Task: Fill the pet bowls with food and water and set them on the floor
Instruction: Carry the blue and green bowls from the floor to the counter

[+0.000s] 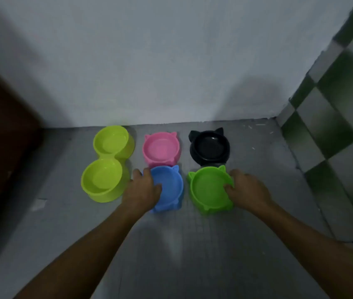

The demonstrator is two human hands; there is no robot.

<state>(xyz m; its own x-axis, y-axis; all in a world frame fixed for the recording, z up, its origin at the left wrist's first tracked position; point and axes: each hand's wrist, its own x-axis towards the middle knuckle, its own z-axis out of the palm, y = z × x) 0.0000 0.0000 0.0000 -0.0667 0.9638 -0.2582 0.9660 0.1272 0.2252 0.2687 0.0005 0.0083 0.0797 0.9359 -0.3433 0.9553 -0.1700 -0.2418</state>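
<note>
Several plastic pet bowls sit on the grey floor by the wall. My left hand (142, 188) grips the left rim of the blue cat-eared bowl (170, 188), thumb inside it. My right hand (247, 189) grips the right rim of the green cat-eared bowl (209, 189), thumb over the edge. Behind them stand a pink cat-eared bowl (161, 148) and a black cat-eared bowl (209, 147). A yellow-green double bowl (106, 162) lies to the left. All the bowls look empty.
A pale wall (171, 61) runs just behind the bowls. A green-and-white checkered tiled wall (339, 117) closes the right side. A dark brown door or cabinet (0, 147) stands at the left. Open grey floor (182, 244) stretches toward me.
</note>
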